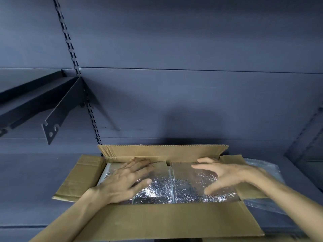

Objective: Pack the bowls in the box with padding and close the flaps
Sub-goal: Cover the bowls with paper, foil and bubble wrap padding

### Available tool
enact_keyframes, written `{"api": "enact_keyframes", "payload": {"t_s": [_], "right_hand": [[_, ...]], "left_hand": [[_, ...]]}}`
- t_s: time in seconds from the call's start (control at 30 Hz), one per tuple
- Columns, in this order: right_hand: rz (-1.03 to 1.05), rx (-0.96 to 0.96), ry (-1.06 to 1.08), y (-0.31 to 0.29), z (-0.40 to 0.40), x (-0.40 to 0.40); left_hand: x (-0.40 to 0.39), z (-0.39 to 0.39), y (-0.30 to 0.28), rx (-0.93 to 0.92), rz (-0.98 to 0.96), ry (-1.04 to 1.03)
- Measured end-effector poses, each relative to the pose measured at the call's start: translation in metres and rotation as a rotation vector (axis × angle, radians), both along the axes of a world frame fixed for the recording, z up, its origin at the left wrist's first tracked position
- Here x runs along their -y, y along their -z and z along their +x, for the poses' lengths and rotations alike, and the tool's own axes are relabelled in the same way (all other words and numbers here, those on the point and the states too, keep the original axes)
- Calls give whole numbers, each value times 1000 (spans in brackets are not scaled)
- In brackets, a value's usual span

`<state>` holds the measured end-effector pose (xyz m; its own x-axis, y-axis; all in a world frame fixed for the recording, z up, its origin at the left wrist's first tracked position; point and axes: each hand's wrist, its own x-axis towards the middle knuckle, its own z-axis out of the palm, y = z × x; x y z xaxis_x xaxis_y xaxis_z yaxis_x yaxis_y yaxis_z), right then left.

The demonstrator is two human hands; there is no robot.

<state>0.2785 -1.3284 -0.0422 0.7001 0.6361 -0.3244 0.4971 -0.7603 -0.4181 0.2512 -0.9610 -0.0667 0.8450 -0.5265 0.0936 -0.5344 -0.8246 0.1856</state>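
The brown corrugated cardboard box (157, 219) sits on the dark shelf (35, 172), all flaps open. Left hand (122, 182) presses flat, right hand (225, 177) hovers, fingers spread, over crinkled silver foil padding (188, 187). Bowls presumably lie hidden beneath. Next: fold flaps shut.

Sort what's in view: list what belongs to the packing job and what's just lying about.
Job:
cardboard box
silver foil padding
left hand, flat on the padding
right hand, fingers spread above it

Lying about:
bubble wrap beside the box
shelf bracket

No readable text, label or number anywhere.
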Motion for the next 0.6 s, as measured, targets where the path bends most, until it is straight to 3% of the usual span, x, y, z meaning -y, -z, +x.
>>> {"api": "enact_keyframes", "payload": {"t_s": [0.03, 0.13, 0.2, 0.27, 0.4, 0.5, 0.6], "right_hand": [[6, -56, 19, -24, 20, 1], [14, 98, 85, -30, 29, 1], [141, 294, 78, -19, 23, 8], [302, 501, 201, -21, 24, 28], [593, 660, 636, -4, 6, 81], [512, 656, 918, 20, -5, 127], [131, 453, 931, 50, -21, 160]], "left_hand": [[2, -1, -2, 17, 1, -9], [7, -2, -8, 90, -38, -21], [10, -1, -11, 115, -67, -35], [16, 1, -17, 123, -99, -46], [52, 9, -34, 145, -227, 18], [102, 20, -42, 140, -300, 86], [167, 33, -48, 124, -330, 195]]}}
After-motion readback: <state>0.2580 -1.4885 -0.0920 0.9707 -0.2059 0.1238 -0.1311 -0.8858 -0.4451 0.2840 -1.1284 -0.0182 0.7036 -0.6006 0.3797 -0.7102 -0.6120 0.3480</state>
